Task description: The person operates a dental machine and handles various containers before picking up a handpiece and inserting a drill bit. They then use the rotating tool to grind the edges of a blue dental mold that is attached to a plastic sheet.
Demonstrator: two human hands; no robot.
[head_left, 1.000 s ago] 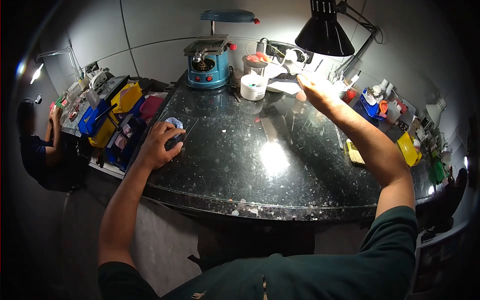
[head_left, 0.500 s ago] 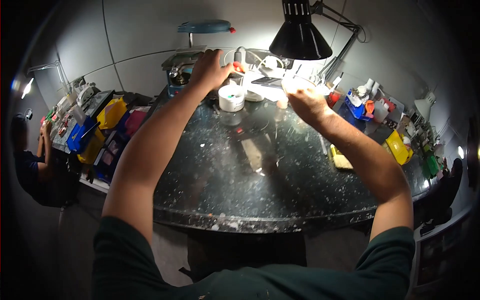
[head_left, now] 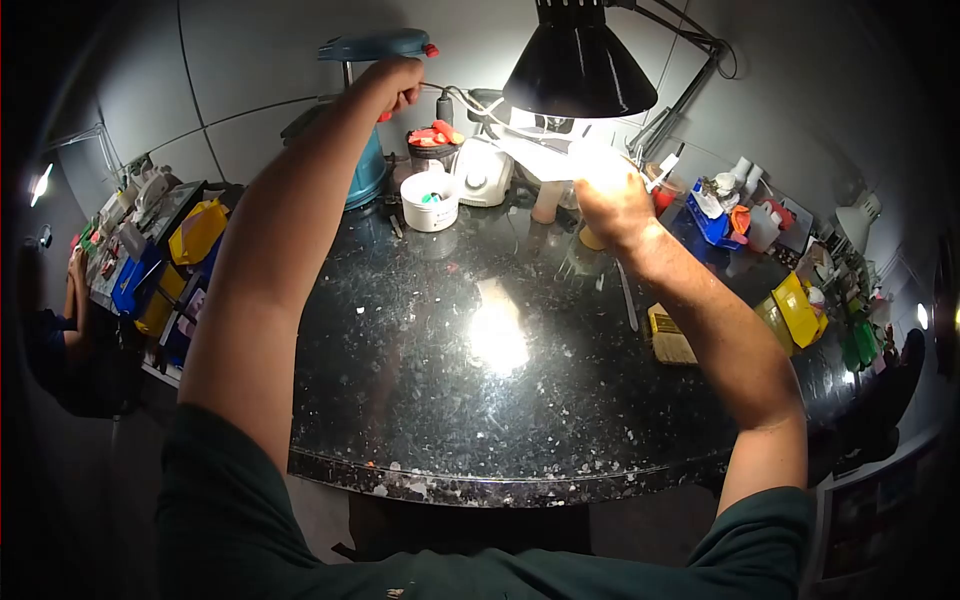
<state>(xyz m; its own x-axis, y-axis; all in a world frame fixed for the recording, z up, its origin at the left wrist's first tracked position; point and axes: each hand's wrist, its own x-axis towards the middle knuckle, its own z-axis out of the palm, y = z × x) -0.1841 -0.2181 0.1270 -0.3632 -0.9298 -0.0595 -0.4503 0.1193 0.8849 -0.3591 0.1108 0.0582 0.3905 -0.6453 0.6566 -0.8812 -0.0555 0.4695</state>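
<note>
My left hand (head_left: 400,82) is raised at the back, its fingers curled beside the blue stand (head_left: 368,172), just under its blue top (head_left: 375,44); what it holds, if anything, is hidden. Under the black lamp (head_left: 580,72) is my right hand (head_left: 612,200), its fingers washed out by glare. A bright white sheet-like thing (head_left: 545,160) reaches toward that hand; whether they touch is unclear. Between my hands stand a white tub (head_left: 429,212) with small green and blue bits inside, a dark container with red pieces (head_left: 436,140) and a white device (head_left: 484,175).
A brush (head_left: 670,338) and a thin tool (head_left: 627,296) lie by my right forearm on the dark speckled table (head_left: 440,400). Blue bin (head_left: 712,222) and yellow bin (head_left: 795,312) stand at right. Another person's arm (head_left: 76,300) shows at far left.
My left hand has moved up, away from the tub and red pieces, to the blue stand. The head view has shifted, and the white device and blue stand show more fully.
</note>
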